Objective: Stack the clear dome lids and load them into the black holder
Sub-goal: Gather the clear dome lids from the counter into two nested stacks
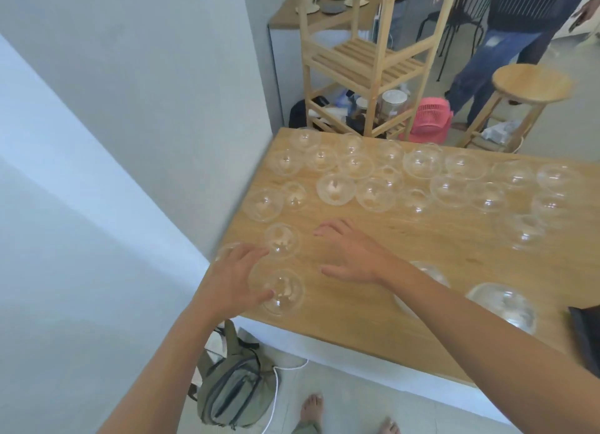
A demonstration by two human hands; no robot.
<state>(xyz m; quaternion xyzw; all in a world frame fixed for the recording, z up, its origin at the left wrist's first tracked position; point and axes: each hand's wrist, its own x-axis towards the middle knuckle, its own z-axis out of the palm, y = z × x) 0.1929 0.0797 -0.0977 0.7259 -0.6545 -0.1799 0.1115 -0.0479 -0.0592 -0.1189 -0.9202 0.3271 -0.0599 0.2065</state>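
The clear dome lids (336, 188) lay scattered one by one across the far half of the surface (422, 238), each resting rim down and dome up. They were thin, glossy plastic, round and see-through, so the pale wood grain showed through them and small white glints sat on their crowns. The surface itself was a smooth, light wooden board with a white side below its near edge. Two lids nearer to us looked larger: one (501, 303) stood by the right forearm and another (428, 271) was half hidden behind it. At the right border a black shape (584, 336) was cut off, and we could not tell what it was.

Our left grip (233, 277) lay palm down at the near left corner, its fingers spread and fairly straight over the nearest lid (285, 292). The thumb touched that lid's near side, while the fingertips reached toward the next lid (281, 240) beyond it; nothing was clasped. Our right grip (354, 255) hung palm down over bare wood between the lids, fingers extended and only loosely bent at the tips, holding nothing.

On the tiled floor by the corner slumped an olive-grey fabric backpack (233, 391). A round wooden stool (532, 82) stood past the far edge.
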